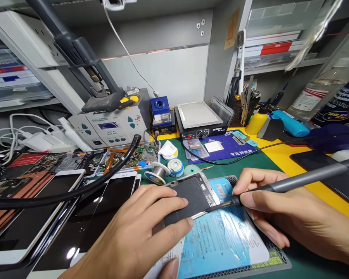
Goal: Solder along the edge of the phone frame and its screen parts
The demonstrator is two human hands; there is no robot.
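My right hand (267, 209) grips a soldering iron (291, 182) like a pen. Its dark tip touches or nearly touches the lower right edge of a phone screen panel (193, 195), which lies dark back side up. Over the left part of this panel rests my left hand (154, 221), its fingers apart and stretched flat on the surface. They cover that end of the panel, and the thumb sits lower down. Beneath the panel is a shiny blue and white printed pad (218, 236).
Solder spools (157, 173) stand just behind the panel. Phones (37, 213) fill the left side, under a thick black hose (75, 197) from the rework station (110, 124). Behind are a heating plate (202, 120) and a purple mat (227, 147). The iron's cable (267, 146) crosses the bench.
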